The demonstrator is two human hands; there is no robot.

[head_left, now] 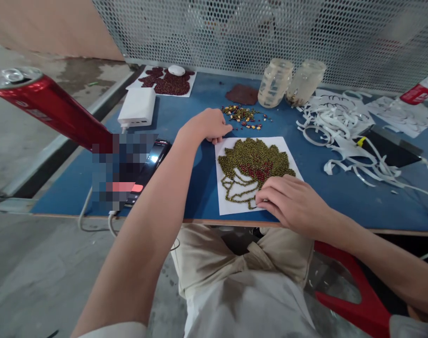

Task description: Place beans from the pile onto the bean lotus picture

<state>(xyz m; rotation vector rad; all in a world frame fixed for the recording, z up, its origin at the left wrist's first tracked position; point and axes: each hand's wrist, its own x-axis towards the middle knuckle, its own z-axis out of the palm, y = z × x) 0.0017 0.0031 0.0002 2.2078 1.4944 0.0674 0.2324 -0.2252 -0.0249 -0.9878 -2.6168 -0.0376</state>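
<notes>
A square white paper sheet [225,206] lies at the table's front edge. Green beans [249,152] form a flower-like shape on it, with dark red beans [258,171] at the centre and bean outlines around bare white patches below. My left hand [214,124] is closed just beyond the sheet's far left corner, beside a loose pile of mixed beans [244,114]; whatever its fingers hold is hidden. Over the sheet's lower right part rests my right hand [291,202], fingers curled and pressed together near the bean outline. What it pinches, if anything, cannot be made out.
Behind the beans stand two cloudy jars [275,83] beside a brown flat piece [242,94]. White paper strips [340,122] and a dark box [390,145] lie right. Left are a tall red can [55,108], a white power bank [138,107], a phone [152,164] and another bean picture [171,84].
</notes>
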